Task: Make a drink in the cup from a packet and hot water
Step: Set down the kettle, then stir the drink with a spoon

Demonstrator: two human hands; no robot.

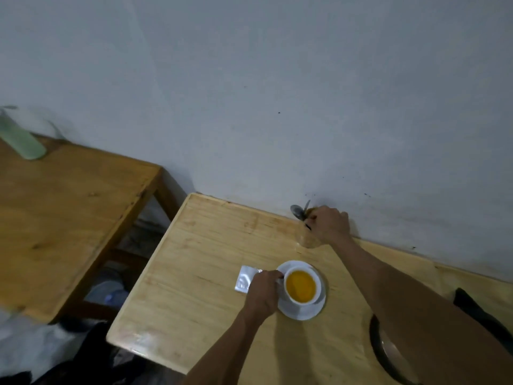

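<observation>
The left hand (pixel 262 294) was closed on the handle side of the one white cup (pixel 302 286), which held orange drink and stood on its single saucer (pixel 301 312) in the middle of the pale desk (pixel 194 301). Just beyond that hand's knuckles, partly under them, lay one silvery packet (pixel 245 279), flat on the wood. The right hand (pixel 330 223) reached far ahead to the desk's back edge, against the wall (pixel 249 93), its fingers curled around a glass (pixel 308 240) that held spoons (pixel 298 212); at least one bowl and one thin handle showed, though blur hid the true count. Left of the left hand the desk was bare out to its rounded edge, and between the two hands there was open wood as well. Past that left edge a gap dropped to the floor, then a second, darker desk (pixel 69 218) stood with one green bottle (pixel 20 137) at its far corner. By the right forearm one dark curved thing (pixel 384 354) lay near the desk's front edge.
</observation>
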